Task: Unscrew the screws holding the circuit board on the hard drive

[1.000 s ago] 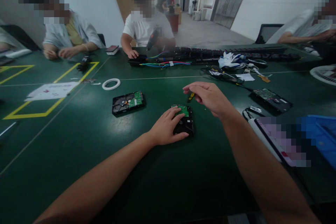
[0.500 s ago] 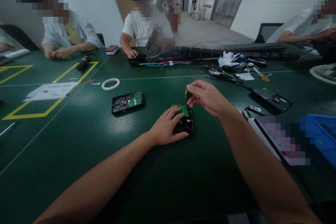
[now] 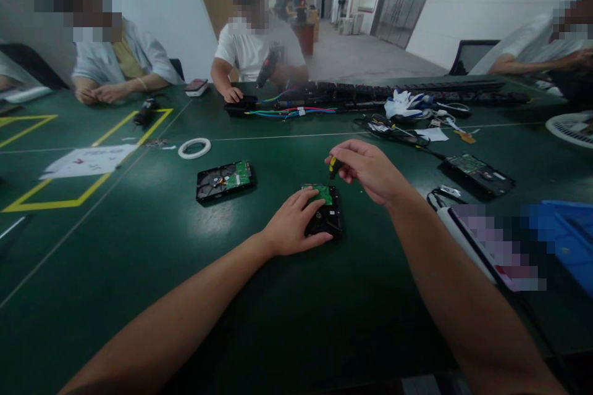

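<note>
Left hand [image 3: 290,225], grip apart with fingers spread, rests upon black-and-green rectangular hard drive [image 3: 330,221] on dark-green worktop [image 3: 287,315]; right hand [image 3: 368,168], grip clamped on yellow-and-black screwdriver [image 3: 334,167], shaft pointing down at drive's far end.

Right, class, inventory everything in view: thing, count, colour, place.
Hard drives: three, black and green, left, centre, right
Screwdriver: one, yellow and black, at centre drive
Table: one, green, foreground
Ring: one, white, left
Marking lines: several, yellow, left
Papers: at least two, white, left and right
Gloves: count unclear, white and blue, far right
Cables: several, mixed colours, far side
Drill: one, dark, far side
Bin: one, blue, right edge
People: at least three, pale clothes, around table
Left hand: one, bare, on centre drive
Right hand: one, bare, holding screwdriver
</note>
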`<control>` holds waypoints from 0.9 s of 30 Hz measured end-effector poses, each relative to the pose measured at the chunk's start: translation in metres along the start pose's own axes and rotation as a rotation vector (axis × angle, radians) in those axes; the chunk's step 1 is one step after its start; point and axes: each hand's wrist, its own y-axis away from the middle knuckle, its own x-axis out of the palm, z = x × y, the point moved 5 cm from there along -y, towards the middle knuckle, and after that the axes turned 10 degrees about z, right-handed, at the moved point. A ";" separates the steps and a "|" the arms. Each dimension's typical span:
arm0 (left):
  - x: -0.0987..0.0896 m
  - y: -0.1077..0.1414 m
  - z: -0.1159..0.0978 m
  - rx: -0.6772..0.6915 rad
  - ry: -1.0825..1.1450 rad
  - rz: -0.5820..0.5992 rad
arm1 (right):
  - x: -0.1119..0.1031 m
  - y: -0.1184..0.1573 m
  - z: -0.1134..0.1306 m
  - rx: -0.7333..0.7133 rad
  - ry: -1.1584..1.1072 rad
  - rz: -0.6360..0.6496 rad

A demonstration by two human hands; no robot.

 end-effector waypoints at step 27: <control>-0.001 -0.001 -0.001 0.010 0.013 -0.002 | 0.010 0.004 0.003 0.049 -0.110 0.117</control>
